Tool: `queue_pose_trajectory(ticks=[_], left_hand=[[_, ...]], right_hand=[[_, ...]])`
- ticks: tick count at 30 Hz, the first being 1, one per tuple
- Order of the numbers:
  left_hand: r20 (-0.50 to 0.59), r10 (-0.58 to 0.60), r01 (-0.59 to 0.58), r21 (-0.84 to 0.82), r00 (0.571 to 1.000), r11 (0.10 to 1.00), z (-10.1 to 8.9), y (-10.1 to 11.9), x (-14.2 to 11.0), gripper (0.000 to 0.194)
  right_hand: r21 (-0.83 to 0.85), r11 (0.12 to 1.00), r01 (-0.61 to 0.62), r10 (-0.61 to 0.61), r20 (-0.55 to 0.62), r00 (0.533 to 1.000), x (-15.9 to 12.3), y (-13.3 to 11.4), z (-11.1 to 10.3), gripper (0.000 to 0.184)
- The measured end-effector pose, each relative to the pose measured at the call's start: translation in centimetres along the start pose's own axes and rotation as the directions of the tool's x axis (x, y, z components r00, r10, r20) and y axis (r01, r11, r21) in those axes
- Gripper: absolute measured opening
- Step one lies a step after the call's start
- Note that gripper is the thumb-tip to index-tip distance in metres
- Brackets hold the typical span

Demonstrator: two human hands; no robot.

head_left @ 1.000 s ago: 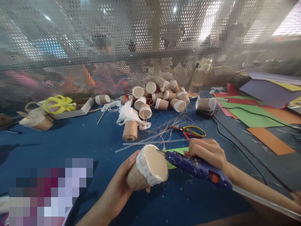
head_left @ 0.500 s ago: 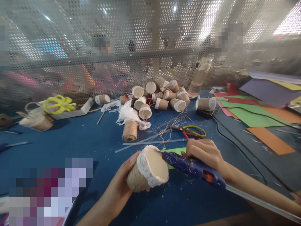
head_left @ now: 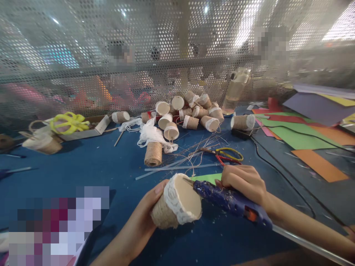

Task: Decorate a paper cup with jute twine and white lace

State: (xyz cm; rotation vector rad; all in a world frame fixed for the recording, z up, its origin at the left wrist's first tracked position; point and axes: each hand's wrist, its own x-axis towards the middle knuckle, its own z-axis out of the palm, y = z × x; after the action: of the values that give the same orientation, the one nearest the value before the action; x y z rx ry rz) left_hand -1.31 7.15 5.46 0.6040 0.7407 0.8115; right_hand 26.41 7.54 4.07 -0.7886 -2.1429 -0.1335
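Note:
A paper cup wrapped in twine with white lace round its rim (head_left: 179,205) lies tilted in my left hand (head_left: 144,214), its open mouth facing right. My left fingers are wrapped round its side and base. My right hand (head_left: 244,184) grips a dark blue hot glue gun (head_left: 222,195), with a clear glue stick (head_left: 307,244) sticking out of its back end. The gun's metal nozzle (head_left: 188,181) is at the inner rim of the cup; whether it touches is hard to tell. A green paper piece (head_left: 208,178) lies behind the gun.
Scissors (head_left: 226,154), glue sticks (head_left: 163,168) and a twine roll (head_left: 153,154) lie just beyond my hands. Several wrapped cups (head_left: 190,122) are heaped before a perforated metal screen (head_left: 166,40). A water bottle (head_left: 235,90), black cables (head_left: 271,166) and coloured papers (head_left: 299,129) are at right.
The cup, my left hand and the glue gun have shifted slightly right and down. The nozzle stays at the cup's rim, and both grips are kept.

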Motion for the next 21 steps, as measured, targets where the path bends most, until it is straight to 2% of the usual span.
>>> queue_pose_trajectory(ticks=[3, 5, 13, 21], left_hand=[[0.093, -0.003, 0.001, 0.018, 0.996, 1.0, -0.08, -0.04, 0.15, 0.022], [0.118, -0.012, 0.006, 0.044, 0.993, 0.999, 0.03, 0.01, 0.15, 0.026], [0.11, -0.058, 0.05, 0.069, 0.992, 0.996, 0.64, 0.37, 0.02, 0.03], [0.133, -0.059, 0.043, 0.119, 0.989, 0.992, 0.65, 0.54, 0.0, 0.035]], right_hand=[[-0.005, 1.0, -0.017, 0.017, 0.021, 1.0, -0.14, 0.04, -0.04, 0.025], [0.001, 1.0, -0.021, 0.021, 0.029, 0.999, -0.15, 0.03, -0.07, 0.025], [0.004, 1.0, -0.026, 0.026, 0.034, 0.999, 0.08, -0.13, -0.11, 0.026], [-0.011, 0.999, -0.039, 0.039, 0.03, 0.999, -0.03, -0.21, -0.09, 0.028]])
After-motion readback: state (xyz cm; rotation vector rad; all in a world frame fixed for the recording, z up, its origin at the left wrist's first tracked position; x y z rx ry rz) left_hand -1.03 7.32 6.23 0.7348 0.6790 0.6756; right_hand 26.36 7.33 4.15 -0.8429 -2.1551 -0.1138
